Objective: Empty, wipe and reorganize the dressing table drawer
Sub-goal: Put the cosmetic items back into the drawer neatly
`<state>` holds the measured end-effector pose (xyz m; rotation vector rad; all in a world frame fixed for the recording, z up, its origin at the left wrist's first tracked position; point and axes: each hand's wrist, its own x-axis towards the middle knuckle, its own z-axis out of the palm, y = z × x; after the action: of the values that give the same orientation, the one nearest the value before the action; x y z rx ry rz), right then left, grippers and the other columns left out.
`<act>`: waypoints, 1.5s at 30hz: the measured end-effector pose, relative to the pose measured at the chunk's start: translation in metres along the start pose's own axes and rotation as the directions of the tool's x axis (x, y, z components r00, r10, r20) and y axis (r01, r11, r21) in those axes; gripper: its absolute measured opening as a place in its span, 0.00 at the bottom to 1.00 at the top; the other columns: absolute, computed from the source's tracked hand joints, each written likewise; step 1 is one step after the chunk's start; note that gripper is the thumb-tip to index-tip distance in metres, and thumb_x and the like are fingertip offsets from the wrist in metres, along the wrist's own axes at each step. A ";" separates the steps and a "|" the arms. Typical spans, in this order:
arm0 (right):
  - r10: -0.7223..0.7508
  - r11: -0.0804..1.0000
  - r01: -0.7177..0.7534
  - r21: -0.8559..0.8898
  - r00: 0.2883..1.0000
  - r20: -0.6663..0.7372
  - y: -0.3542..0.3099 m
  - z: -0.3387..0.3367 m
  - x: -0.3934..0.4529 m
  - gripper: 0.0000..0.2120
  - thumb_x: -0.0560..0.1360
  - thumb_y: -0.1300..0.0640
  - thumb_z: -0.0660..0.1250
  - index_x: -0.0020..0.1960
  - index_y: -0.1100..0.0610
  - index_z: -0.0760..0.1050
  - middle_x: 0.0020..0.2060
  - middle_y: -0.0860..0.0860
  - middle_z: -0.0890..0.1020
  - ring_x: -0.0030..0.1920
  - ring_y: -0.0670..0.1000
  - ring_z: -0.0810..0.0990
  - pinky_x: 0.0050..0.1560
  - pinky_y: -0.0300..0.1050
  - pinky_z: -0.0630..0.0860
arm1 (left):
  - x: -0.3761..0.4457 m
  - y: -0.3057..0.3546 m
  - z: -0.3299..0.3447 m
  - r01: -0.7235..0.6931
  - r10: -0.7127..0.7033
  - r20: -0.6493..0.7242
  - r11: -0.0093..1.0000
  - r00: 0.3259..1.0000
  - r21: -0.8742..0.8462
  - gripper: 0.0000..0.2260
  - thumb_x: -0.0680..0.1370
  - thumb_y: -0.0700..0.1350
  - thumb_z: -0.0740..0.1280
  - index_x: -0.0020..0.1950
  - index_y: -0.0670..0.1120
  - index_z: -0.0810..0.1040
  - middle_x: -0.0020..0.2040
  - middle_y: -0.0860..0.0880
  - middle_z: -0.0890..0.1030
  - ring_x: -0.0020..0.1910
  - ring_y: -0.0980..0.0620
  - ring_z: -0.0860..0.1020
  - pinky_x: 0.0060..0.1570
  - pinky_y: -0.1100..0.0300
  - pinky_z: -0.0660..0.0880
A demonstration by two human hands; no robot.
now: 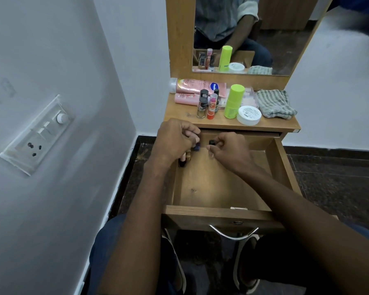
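Drawer (282, 167) open beneath cluttered wooden tabletop (179, 111).

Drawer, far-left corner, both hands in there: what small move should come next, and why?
Probably set the small dark-capped bottle pinched in the right hand down beside the bottles under the left hand. The drawer floor is otherwise bare, while the tabletop is crowded with cosmetics, so restocking seems to be under way.

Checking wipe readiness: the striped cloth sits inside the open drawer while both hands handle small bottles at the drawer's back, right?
Not quite. In the head view the striped cloth lies on the tabletop, not in the drawer. Both hands, left and right, are at the drawer's back.
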<state>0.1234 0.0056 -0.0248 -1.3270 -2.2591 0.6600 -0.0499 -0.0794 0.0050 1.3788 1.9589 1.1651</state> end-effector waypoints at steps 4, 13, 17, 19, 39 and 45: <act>0.016 0.998 -0.013 -0.055 0.999 0.049 0.006 0.007 0.002 0.05 0.75 0.51 0.76 0.45 0.51 0.83 0.34 0.46 0.85 0.39 0.46 0.84 0.43 0.48 0.82 | 0.002 -0.001 0.002 -0.023 0.025 -0.047 0.998 0.999 0.058 0.06 0.78 0.38 0.77 0.51 0.49 0.89 0.37 0.54 0.87 0.32 0.48 0.87 0.39 0.48 0.87; 0.040 0.995 -0.040 -0.090 0.999 0.003 0.009 0.010 0.003 0.12 0.71 0.46 0.79 0.48 0.52 0.83 0.37 0.46 0.84 0.41 0.49 0.83 0.43 0.47 0.81 | 0.002 0.007 0.006 -0.034 0.056 -0.168 0.991 0.984 0.129 0.05 0.78 0.46 0.77 0.44 0.54 0.87 0.35 0.58 0.85 0.26 0.53 0.84 0.34 0.53 0.85; 0.033 0.994 -0.034 -0.105 0.999 -0.010 0.008 0.009 0.003 0.14 0.69 0.45 0.80 0.49 0.51 0.82 0.38 0.46 0.84 0.42 0.49 0.83 0.43 0.47 0.80 | 0.007 0.014 0.010 -0.070 0.096 -0.262 0.991 0.960 0.110 0.05 0.75 0.49 0.80 0.46 0.53 0.85 0.39 0.59 0.85 0.37 0.60 0.84 0.44 0.54 0.85; 0.027 0.994 -0.025 -0.107 1.000 0.013 0.007 0.009 0.003 0.13 0.70 0.47 0.81 0.50 0.51 0.83 0.40 0.46 0.85 0.43 0.49 0.83 0.42 0.44 0.77 | 0.015 0.020 0.013 -0.102 0.131 -0.316 0.989 0.940 0.108 0.09 0.74 0.49 0.81 0.49 0.53 0.83 0.43 0.58 0.83 0.43 0.59 0.82 0.48 0.54 0.84; 0.171 0.657 -0.389 0.645 0.911 0.375 0.012 0.004 0.000 0.07 0.83 0.59 0.67 0.58 0.60 0.80 0.42 0.56 0.87 0.43 0.53 0.85 0.45 0.52 0.83 | 0.043 0.019 0.026 -0.039 0.105 -0.361 0.982 0.927 0.185 0.14 0.77 0.53 0.78 0.60 0.51 0.84 0.49 0.56 0.84 0.47 0.57 0.82 0.47 0.57 0.82; 0.145 0.647 -0.417 0.638 0.889 0.434 0.016 0.006 -0.002 0.11 0.83 0.65 0.63 0.63 0.58 0.77 0.43 0.57 0.84 0.36 0.52 0.82 0.34 0.46 0.78 | 0.030 0.015 0.020 -0.058 0.090 -0.387 0.994 0.918 0.094 0.11 0.77 0.52 0.78 0.57 0.52 0.84 0.45 0.59 0.84 0.45 0.59 0.83 0.49 0.53 0.84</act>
<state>0.1314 0.0100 -0.0393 -1.1987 -1.6669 1.8111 -0.0384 -0.0427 0.0097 1.3498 2.2630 1.5077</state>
